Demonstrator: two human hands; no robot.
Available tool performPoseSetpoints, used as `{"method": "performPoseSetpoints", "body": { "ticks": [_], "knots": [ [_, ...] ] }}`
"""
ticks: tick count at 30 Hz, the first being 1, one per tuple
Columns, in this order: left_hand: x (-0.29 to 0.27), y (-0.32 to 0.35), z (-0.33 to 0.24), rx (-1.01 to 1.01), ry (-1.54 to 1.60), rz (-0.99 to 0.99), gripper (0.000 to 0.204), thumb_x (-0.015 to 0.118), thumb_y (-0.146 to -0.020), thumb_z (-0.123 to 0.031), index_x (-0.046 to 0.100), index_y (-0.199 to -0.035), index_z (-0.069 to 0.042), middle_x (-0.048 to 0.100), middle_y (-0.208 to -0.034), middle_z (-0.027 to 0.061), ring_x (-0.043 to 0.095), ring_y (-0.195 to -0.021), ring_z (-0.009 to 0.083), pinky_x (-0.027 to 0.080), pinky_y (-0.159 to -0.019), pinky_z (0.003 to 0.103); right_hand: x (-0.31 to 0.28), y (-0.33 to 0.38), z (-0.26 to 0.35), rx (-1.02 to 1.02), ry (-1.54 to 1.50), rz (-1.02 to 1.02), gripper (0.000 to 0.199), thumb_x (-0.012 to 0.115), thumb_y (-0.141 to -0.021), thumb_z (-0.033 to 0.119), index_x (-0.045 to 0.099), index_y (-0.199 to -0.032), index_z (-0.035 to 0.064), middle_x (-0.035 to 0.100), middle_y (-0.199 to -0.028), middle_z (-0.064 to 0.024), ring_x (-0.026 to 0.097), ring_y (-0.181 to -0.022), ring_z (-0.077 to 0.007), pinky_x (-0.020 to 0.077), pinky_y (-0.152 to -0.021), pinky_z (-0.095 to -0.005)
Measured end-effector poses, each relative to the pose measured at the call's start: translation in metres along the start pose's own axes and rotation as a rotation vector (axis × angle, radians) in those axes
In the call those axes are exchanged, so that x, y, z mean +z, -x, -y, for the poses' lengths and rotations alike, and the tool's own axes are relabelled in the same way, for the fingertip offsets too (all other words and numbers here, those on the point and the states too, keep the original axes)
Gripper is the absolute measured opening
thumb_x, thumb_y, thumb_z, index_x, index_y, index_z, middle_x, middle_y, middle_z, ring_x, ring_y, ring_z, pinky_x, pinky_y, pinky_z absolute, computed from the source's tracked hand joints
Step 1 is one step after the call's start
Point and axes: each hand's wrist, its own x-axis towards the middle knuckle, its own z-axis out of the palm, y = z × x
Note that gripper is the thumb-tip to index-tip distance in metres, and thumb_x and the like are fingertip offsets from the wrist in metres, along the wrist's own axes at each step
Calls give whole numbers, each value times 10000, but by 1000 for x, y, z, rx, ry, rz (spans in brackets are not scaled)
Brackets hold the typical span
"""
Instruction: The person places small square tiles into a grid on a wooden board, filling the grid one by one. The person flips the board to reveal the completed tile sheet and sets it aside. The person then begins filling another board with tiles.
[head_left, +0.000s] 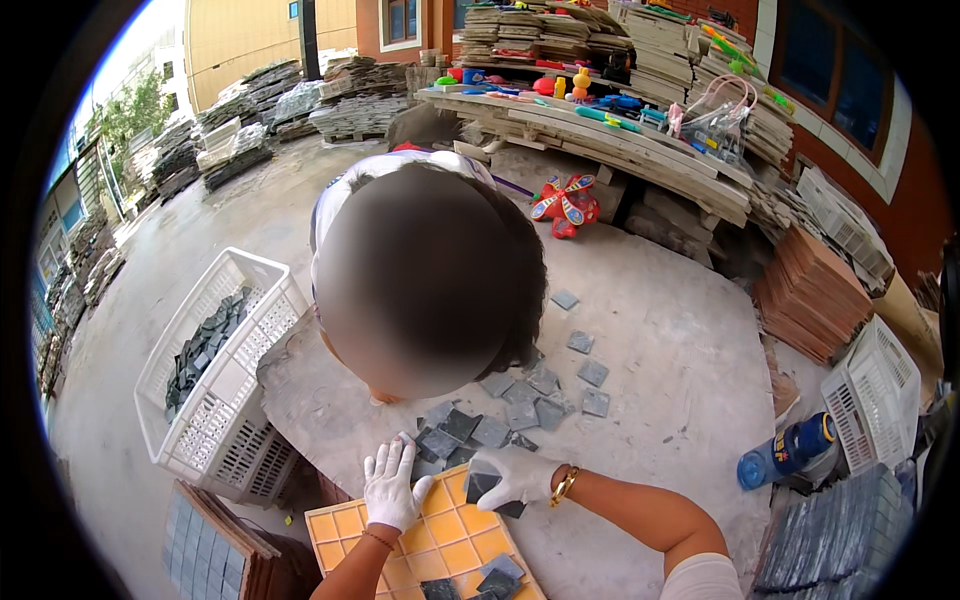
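My left hand (pixel 391 487), in a white glove, lies with its fingers stretched out over the far left part of an orange gridded tray (pixel 450 527). In my right hand (pixel 522 474), also gloved, dark grey stone tiles (pixel 483 482) are gripped above the tray's far right corner. Several more square tiles (pixel 498 580) rest on the tray's near end. Just beyond the tray, loose grey tiles (pixel 490 432) lie in an overlapping heap on the pale tabletop (pixel 680 400). A few single tiles (pixel 593 373) are scattered farther right.
Another person (pixel 430 280) leans over the table's far side. At left stands a white crate (pixel 225 385) of dark tile pieces, near stacked tiled panels (pixel 205 545). A blue bottle (pixel 785 452) and red toy (pixel 566 206) are on the table; toys cover boards (pixel 600 140) behind.
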Motion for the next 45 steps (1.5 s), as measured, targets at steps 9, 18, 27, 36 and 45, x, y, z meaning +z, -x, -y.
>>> {"method": "performPoseSetpoints", "body": {
  "ticks": [9, 18, 27, 36, 45],
  "knots": [
    [0, -1, 1, -10, -4, -14, 615, 567, -839, -412, 457, -1350, -87, 429, -1404, 142, 373, -1295, 330, 222, -1074, 478, -79, -82, -89, 542, 563, -732, 414, 620, -804, 288, 548, -1103, 11, 586, -1134, -183, 549, -1050, -380, 459, -852, -423],
    [-3, 2, -1, -25, 12, 14, 616, 564, -841, -410, 450, -1357, -93, 438, -1397, 148, 382, -1287, 336, 227, -1072, 480, -105, -131, -100, 524, 397, -582, 340, 654, -728, 295, 648, -972, 57, 621, -1060, -160, 590, -963, -348, 480, -820, -412],
    [-8, 1, 0, -36, 20, 21, 625, 574, -833, -408, 451, -1354, -85, 435, -1398, 153, 383, -1290, 341, 236, -1067, 487, -102, -168, -89, 647, 494, -425, 529, 728, -692, 345, 590, -1134, 90, 634, -1105, -159, 600, -1048, -320, 489, -865, -420],
    [-7, 0, -2, -30, 60, -15, 621, 585, -828, -394, 454, -1349, -85, 442, -1393, 148, 390, -1283, 337, 234, -1069, 479, -100, -166, -103, 690, 331, -358, 805, 819, -537, 453, 584, -1160, 0, 626, -1129, -179, 592, -1067, -306, 489, -877, -373],
    [-7, -4, -3, -6, 51, -17, 607, 582, -835, -395, 460, -1343, -85, 443, -1391, 149, 393, -1281, 336, 241, -1066, 473, -40, -181, -75, 486, 530, -438, 473, 758, -602, 322, 632, -982, 68, 653, -961, -181, 631, -918, -344, 502, -750, -405]
  ]
}}
